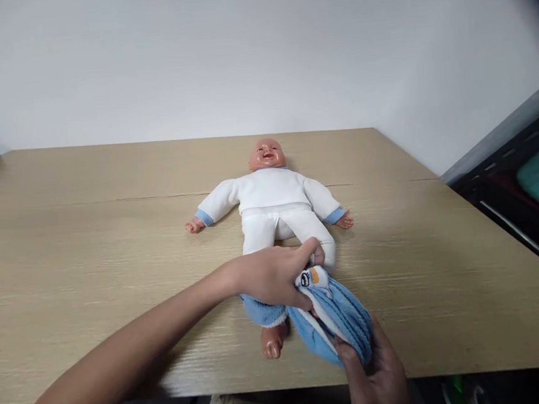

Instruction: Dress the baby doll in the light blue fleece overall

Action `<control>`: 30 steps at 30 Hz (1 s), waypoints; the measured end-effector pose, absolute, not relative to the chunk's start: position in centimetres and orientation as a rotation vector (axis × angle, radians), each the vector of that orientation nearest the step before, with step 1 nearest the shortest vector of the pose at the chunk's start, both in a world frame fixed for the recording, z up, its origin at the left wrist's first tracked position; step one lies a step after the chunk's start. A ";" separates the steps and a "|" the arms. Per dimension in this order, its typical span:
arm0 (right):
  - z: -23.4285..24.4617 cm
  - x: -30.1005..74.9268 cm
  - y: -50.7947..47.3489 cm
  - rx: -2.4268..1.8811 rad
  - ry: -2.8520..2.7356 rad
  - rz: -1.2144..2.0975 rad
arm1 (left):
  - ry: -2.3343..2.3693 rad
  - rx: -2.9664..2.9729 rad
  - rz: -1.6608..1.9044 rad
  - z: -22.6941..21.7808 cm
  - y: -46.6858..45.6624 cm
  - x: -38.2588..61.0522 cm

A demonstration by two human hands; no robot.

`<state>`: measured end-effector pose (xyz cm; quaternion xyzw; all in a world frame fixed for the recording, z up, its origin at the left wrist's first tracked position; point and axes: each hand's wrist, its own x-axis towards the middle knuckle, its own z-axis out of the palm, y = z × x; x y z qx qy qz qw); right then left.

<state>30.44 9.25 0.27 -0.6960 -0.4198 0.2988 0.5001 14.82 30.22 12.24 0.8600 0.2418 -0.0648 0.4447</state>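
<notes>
A baby doll [273, 189] in a white outfit with blue cuffs lies face up on the table, its feet toward me. At its lower leg I have a blue fuzzy sock [354, 311] with a pale lining and a small cartoon patch. My left hand [276, 274] reaches across the doll's legs, its fingers closed on the sock's upper edge and its thumb against the white leg. My right hand [376, 365] grips the sock's lower end, thumb at the opening. The doll's other foot [275, 341] is bare below a blue cuff. The foot nearer the sock is hidden.
The wooden table [89, 243] has a thin seam across it and its near edge lies close below the doll's feet. A white wall [191, 58] rises behind. On the right, past the table edge, stands a dark case [507, 168] with teal material in it.
</notes>
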 end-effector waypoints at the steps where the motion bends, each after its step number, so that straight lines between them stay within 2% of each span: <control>1: 0.5 30.6 9.4 -1.659 -0.983 0.789 | 0.588 2.097 -0.128 12.3 30.3 14.8; 8: 1.5 32.2 10.4 -1.550 -0.908 1.002 | 0.481 1.830 0.034 12.4 30.3 14.4; 15: 2.4 34.4 13.1 -1.410 -0.979 0.717 | 0.433 1.899 0.167 11.9 29.7 14.5; 18: 3.6 36.8 15.4 -1.410 -1.127 0.785 | 0.431 1.933 0.242 12.0 29.9 14.3; 23: 4.9 41.3 19.1 -1.320 -1.492 1.173 | 0.403 1.913 0.224 12.4 29.7 13.5; 30: 8.7 43.7 21.9 -1.311 -2.063 1.108 | 0.617 2.238 0.399 11.9 28.2 11.0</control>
